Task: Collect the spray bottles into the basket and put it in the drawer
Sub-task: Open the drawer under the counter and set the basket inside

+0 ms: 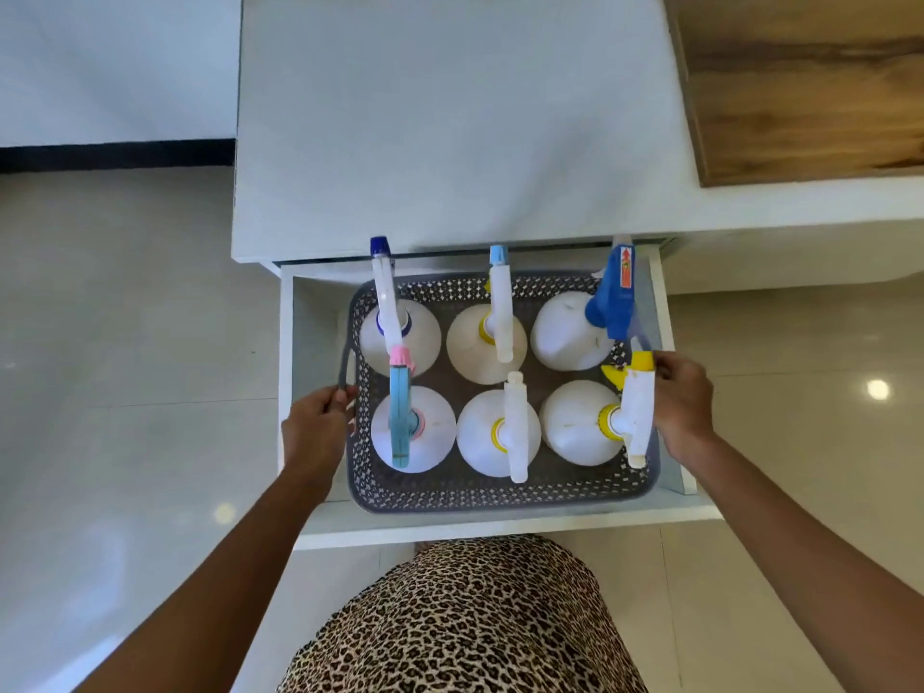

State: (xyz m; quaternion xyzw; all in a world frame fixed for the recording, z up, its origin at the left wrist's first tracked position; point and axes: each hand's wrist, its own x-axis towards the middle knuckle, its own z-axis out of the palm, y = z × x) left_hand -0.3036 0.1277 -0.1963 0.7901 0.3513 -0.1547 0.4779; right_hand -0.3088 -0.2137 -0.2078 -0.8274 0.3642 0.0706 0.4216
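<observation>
A grey perforated basket [500, 495] sits inside the open white drawer [505, 535]. Several white spray bottles stand upright in it in two rows, among them one with a blue trigger [612, 302], one with a teal and pink trigger [400, 417] and one with a yellow nozzle [637, 407]. My left hand [317, 422] grips the basket's left handle [345, 367]. My right hand [682, 402] holds the basket's right side, partly hidden behind the yellow-nozzle bottle.
The drawer is pulled out from a white cabinet [450, 117]. A wooden panel [810, 82] lies on the top at the right. Glossy tiled floor [125, 342] spreads on both sides. My leopard-print clothing [465, 622] is just below the drawer front.
</observation>
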